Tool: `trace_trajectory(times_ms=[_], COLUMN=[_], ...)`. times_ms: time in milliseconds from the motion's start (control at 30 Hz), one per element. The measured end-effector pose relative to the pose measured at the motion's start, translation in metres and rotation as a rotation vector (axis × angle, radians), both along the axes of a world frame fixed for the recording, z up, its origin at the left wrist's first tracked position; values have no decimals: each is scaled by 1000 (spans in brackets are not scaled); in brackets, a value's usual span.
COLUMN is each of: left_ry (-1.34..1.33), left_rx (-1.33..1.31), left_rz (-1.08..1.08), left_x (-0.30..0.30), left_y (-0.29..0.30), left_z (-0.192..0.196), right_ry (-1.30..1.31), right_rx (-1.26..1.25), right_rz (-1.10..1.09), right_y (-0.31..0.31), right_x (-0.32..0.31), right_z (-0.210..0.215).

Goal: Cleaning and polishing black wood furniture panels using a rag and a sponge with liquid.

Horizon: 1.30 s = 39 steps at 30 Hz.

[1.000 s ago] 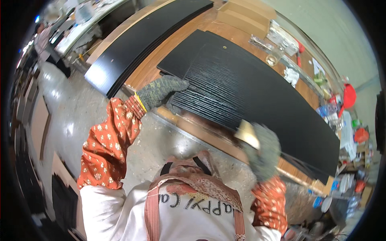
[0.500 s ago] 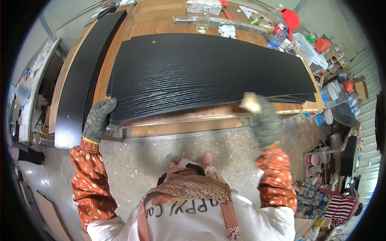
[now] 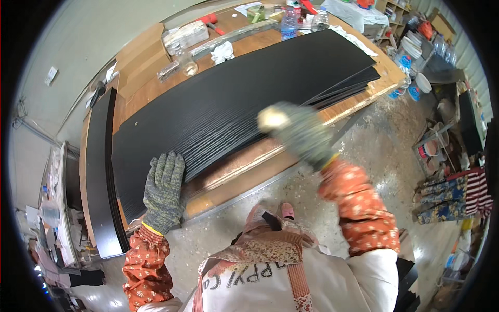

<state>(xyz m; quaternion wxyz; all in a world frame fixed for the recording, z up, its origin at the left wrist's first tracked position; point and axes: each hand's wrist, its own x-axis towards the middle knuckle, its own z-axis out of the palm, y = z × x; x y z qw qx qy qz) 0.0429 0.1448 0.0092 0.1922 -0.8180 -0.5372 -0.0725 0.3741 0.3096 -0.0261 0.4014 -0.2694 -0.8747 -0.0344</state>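
A long black board (image 3: 244, 78) with a wavy wood-grain surface lies on top of a stack of similar boards on the wooden table. My left hand (image 3: 165, 192), in a grey knitted glove, rests on its near left part with the fingers stretched out flat. Over the board's near edge, my gloved right hand (image 3: 306, 132) is smeared by motion. A pale yellowish pad (image 3: 274, 119) is in its fingers; whether it is cloth or sponge I cannot tell. Whether the pad touches the surface is also unclear.
Another stack of narrow black boards (image 3: 99, 171) lies along the table's left side. At the back are a cardboard box (image 3: 143, 60), a glass jar (image 3: 188, 66), a crumpled white cloth (image 3: 222, 52) and a plastic bottle (image 3: 289, 23). A person (image 3: 452, 195) is at the right.
My left hand has gone from the board's left end to lying flat on top. My right hand has swung inward over the board with the pad. The whole view has turned.
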Motion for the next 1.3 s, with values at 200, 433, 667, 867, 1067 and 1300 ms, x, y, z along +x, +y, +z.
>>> trace_trajectory(times_ms=[200,433,667,867,1067,1300], left_ry=[222,24,80,33,70,32], left_rx=[13,-98,-102,-140,-144,-185], left_rz=[14,-88,-116,-148,-164,-146], left_x=[74,97,53,56,11,21], left_y=[79,98,77,84,82,90], left_z=[-24,-25,-9,-12,-25,-10], right_ry=[548,-75,249,189,159,188], right_rx=[-384,-355,-382,22,-58,69], right_rz=[-365,-95,-753,48,-558,-672], right_y=[29,5,93,73,88,79], right_x=[111,17,252,151,237,265], right_z=[34,15,25,-7,-4,13])
